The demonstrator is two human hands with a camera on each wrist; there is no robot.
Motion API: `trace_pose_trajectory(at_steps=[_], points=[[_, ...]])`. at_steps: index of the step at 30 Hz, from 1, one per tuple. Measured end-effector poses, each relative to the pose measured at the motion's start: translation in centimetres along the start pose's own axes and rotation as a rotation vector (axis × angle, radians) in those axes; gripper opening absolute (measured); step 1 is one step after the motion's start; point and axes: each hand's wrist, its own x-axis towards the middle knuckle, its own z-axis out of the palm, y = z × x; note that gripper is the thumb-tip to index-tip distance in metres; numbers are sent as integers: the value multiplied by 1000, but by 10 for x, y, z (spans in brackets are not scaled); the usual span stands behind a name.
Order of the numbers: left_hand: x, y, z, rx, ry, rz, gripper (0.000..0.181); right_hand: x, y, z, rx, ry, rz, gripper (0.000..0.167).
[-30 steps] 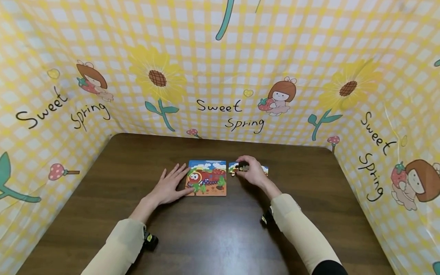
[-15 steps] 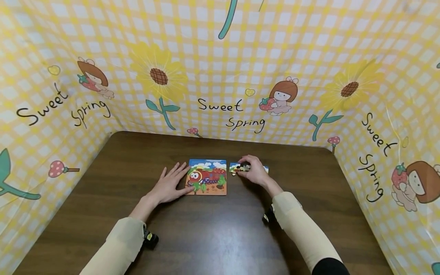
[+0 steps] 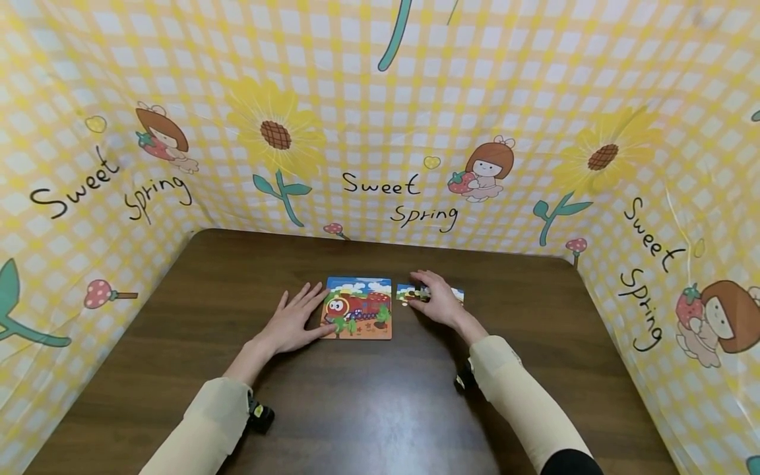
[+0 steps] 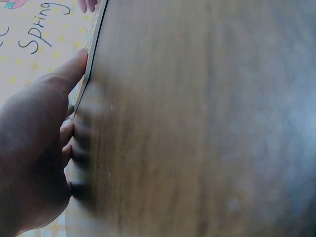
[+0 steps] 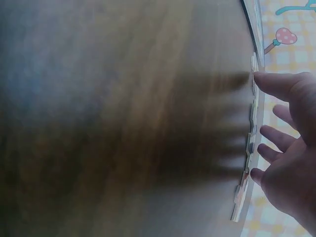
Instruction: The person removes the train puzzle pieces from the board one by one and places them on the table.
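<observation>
A square picture board [image 3: 359, 320] lies on the table, showing a red cartoon train under a blue sky. My left hand [image 3: 291, 325] rests at its left side with fingers spread, the thumb touching the lower left part. Just right of the board is a short strip of joined jigsaw pieces [image 3: 404, 291], partly hidden under my right hand [image 3: 439, 300]. In the right wrist view the thumb [image 5: 276, 85] touches the strip's near edge, while the other fingers are spread and loosely bent over it. The left wrist view shows the left thumb [image 4: 74, 69] against the board's edge.
The brown wooden table [image 3: 356, 409] reaches back to a yellow checked cloth wall [image 3: 380, 119], which also stands at both sides. A small black camera [image 3: 260, 415] sits on the left wrist and another black camera [image 3: 465, 376] on the right.
The right thumb has shifted slightly on the jigsaw strip, and less of the strip's lower edge shows now. The left hand and the picture board have stayed put.
</observation>
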Motion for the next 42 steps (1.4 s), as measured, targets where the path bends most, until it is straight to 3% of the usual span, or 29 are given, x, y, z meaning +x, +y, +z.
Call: trace_pose_trajectory(at_steps=[6,11,16,22,31,38,42], points=[[-1,0,0,6,4,2,92,-3,-5,2,-88,15,-37,75],[0,-2,1,1,7,7,93,-7,-15,8,-178,10,-104,67],[1,-2,1,-18,17,5,94,-11,-31,18,-162,-9,-193,60],[2,-2,2,4,8,5,93,-5,-21,41,-193,10,-295,63],[1,-1,2,5,7,2,93,16,1,76,-217,115,-231,42],[4,-11,8,-52,9,22,97,8,-25,63,-221,102,-177,57],[3,-15,11,-55,14,50,86,17,-17,74,-172,82,-129,53]])
